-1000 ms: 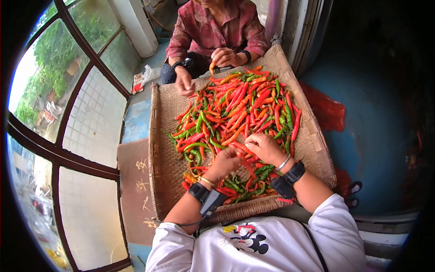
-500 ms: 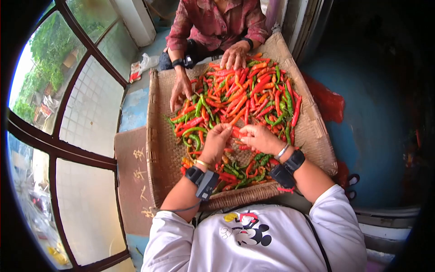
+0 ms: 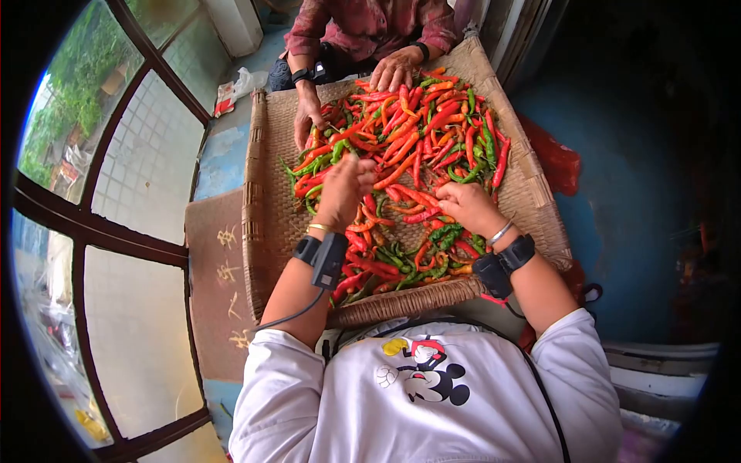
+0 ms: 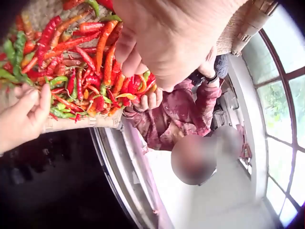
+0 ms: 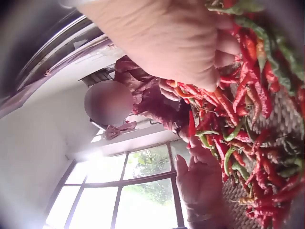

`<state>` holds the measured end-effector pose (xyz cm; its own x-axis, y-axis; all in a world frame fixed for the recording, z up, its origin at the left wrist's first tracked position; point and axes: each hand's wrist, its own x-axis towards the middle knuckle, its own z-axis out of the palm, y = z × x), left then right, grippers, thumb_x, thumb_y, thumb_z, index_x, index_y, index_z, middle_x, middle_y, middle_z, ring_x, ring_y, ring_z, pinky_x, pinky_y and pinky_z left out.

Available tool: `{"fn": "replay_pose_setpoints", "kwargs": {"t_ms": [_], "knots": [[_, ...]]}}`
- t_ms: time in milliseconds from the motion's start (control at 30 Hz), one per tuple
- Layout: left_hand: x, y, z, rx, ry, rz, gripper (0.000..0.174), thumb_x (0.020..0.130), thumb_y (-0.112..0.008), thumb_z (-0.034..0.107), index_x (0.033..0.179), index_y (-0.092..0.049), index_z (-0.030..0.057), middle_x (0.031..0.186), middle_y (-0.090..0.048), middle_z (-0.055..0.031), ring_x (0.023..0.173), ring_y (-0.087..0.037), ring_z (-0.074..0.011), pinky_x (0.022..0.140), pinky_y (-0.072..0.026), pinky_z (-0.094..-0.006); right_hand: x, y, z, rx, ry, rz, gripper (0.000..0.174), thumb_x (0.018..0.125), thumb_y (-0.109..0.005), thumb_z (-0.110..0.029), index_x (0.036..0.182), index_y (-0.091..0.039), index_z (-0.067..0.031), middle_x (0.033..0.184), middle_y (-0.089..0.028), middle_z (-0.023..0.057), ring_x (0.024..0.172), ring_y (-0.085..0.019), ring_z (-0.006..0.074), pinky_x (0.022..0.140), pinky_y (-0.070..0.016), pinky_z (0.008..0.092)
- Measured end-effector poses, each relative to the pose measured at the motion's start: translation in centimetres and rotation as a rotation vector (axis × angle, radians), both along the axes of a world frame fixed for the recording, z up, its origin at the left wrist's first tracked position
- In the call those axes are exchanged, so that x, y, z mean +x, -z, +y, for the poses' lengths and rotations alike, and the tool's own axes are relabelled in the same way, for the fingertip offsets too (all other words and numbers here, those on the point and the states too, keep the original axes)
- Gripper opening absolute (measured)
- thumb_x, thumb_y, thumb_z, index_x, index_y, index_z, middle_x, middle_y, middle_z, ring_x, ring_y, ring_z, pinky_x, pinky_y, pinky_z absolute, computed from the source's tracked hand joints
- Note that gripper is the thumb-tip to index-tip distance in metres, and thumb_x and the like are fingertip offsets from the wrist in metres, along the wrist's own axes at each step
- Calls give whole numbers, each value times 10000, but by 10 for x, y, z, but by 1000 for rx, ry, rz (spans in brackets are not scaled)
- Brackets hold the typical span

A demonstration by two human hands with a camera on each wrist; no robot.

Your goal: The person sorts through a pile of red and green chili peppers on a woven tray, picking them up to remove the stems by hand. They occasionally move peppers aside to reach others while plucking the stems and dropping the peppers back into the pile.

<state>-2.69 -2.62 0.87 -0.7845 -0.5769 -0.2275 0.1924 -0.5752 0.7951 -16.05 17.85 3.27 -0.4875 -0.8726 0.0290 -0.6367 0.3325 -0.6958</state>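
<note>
A heap of red, orange and green chili peppers (image 3: 401, 147) lies in a woven tray (image 3: 266, 193). My left hand (image 3: 343, 193) is over the left part of the heap, its fingers loosely extended and slightly blurred. In the right wrist view that left hand (image 5: 202, 183) shows its palm, with a red chili (image 5: 191, 124) beyond its fingertips. Low over the right middle of the heap is my right hand (image 3: 472, 208), fingers bent. A red chili (image 3: 421, 216) lies right at its fingertips. I cannot tell whether the right hand (image 4: 28, 112) pinches a chili.
Across the tray sits another person in a patterned red shirt (image 3: 347, 35), one hand (image 3: 392, 69) on the heap's far edge, the other (image 3: 307, 116) at its left. A brown board (image 3: 220, 262) and a window (image 3: 139, 301) are on the left. A red bag (image 3: 552, 158) lies right.
My hands were together around a red chili; now they are apart, the left having moved forward and left. The other person's hands came down onto the heap.
</note>
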Motion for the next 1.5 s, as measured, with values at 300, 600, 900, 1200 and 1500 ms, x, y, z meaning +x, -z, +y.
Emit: {"fn": "replay_pose_setpoints", "kwargs": {"t_ms": [300,600,900,1200,1500], "knots": [[-1,43,71,-1236,571,-147,251,830,-556,162,1000,-575,-21,796,-629,-87,674,-593,-163,636,-474,-285,12,12,2,147,-56,246,149,725,-617,-199,794,-618,-67,742,-611,143,739,-589,314,649,-462,406],[1,39,79,-1219,635,-166,210,790,-584,136,943,-592,-7,762,-625,-136,711,-614,-195,644,-469,-303,-23,-8,31,173,146,596,152,749,-586,-179,852,-562,-69,815,-588,128,768,-575,321,655,-462,421],[4,34,83,-1160,691,-182,263,804,-588,132,1015,-564,-22,817,-631,-133,738,-607,-184,687,-474,-294,-64,7,12,217,-45,839,89,751,-493,-56,830,-528,-73,735,-563,109,703,-582,304,612,-472,389],[0,29,79,-822,475,-170,220,803,-594,102,992,-573,-9,763,-617,-109,697,-598,-184,641,-475,-290,-36,-48,-8,1,-42,992,88,721,-577,-126,673,-513,-88,641,-517,79,601,-567,250,521,-461,336],[-2,2,80,-982,158,-138,496,738,-673,99,1171,-444,26,1062,-507,-139,728,-584,-214,638,-484,-281,4,-36,-23,-363,-43,283,198,752,-631,-170,664,-523,-29,571,-507,122,527,-535,282,461,-401,346]]}}
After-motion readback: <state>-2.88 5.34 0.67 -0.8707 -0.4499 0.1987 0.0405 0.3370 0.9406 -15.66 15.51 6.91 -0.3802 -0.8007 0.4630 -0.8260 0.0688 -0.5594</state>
